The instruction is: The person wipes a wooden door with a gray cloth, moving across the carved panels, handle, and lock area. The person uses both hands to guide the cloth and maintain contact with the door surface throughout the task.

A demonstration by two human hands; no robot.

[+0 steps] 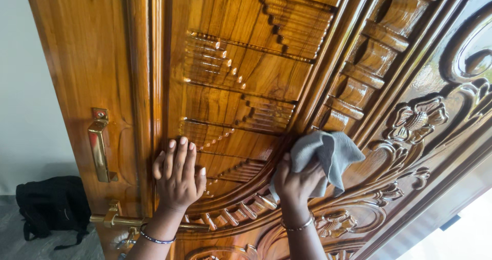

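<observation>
- The right hand [297, 180] grips a crumpled grey cloth [328, 155], pressing it against the glossy carved wooden door [246, 80].
- The cloth's long axis slants up and to the right, along a curved moulding.
- The left hand [177, 175] lies flat, fingers together, on the panel near the brass lever handle [120, 220].

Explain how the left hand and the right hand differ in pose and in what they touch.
The left hand lies flat, fingers spread, on the glossy carved wooden door; the right hand is closed around a crumpled grey cloth. The left hand holds nothing; the right hand presses the cloth against the carving. Both wear a thin wrist bangle.
</observation>
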